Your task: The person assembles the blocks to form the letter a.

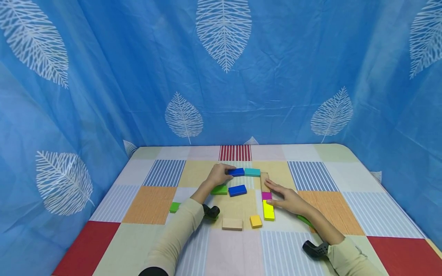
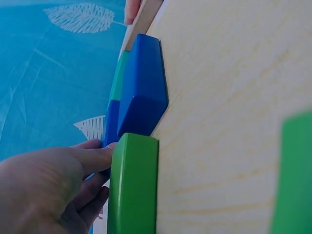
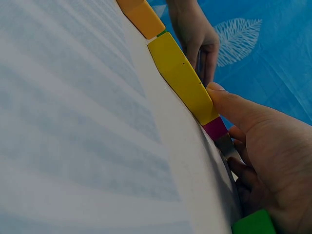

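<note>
My left hand (image 1: 218,174) pinches the left end of a dark blue block (image 1: 236,172), with the index finger along its far side and the thumb in front. A turquoise block (image 1: 252,172) adjoins it on the right. Beyond that corner, a plain wooden block (image 1: 264,182), a magenta block (image 1: 266,196) and a yellow block (image 1: 268,210) form a line towards me. My right hand (image 1: 291,200) lies along this line, fingers extended at the wooden block and thumb touching the yellow one. In the right wrist view the thumb (image 3: 234,105) meets the yellow block's edge.
Inside the corner lie a second blue block (image 1: 237,191) and a green block (image 1: 219,190). Nearer me are a wooden block (image 1: 232,224) and an orange-yellow block (image 1: 256,221). Another green block (image 1: 174,207) sits left; one (image 1: 305,220) is partly under the right forearm.
</note>
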Motion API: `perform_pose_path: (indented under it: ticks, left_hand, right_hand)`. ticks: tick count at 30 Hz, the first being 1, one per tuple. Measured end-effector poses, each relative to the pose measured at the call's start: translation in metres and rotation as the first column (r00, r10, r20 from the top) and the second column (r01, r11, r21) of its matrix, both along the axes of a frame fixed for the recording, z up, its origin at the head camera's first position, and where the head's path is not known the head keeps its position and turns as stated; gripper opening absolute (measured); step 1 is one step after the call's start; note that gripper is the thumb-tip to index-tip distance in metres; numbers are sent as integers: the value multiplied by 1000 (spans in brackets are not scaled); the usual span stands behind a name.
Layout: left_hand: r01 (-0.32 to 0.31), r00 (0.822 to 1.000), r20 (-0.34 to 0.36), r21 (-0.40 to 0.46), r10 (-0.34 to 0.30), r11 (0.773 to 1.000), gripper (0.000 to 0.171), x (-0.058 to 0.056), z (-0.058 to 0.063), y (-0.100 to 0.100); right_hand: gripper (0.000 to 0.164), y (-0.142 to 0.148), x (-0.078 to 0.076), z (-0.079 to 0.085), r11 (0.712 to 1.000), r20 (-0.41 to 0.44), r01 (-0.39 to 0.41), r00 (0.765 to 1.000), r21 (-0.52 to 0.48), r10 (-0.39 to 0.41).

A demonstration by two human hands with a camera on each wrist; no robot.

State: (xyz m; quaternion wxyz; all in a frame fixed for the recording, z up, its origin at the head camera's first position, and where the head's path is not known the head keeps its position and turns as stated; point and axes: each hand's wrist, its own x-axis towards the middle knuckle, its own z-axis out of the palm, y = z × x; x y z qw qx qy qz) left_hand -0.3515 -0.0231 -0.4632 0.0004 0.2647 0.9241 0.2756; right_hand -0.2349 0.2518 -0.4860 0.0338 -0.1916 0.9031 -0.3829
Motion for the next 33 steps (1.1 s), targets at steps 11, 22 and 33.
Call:
perform_pose_path:
  ticks: [11,22,33]
  left_hand:
    - [-14,1000,22,0,14,1000,36,1,0,0]
    - [-10,1000,26,9,10,1000,36,1,-2,0]
    - [-8,1000,20,9,8,1000,36,0,-2,0]
  right_hand:
    - [77,0,0,2,1000,9,14,1000,10,-14]
    - [77,0,0,1,1000,4,13,1000,9,-13]
    - [76,-1,0,1,1000,14,18,1000,6,-18]
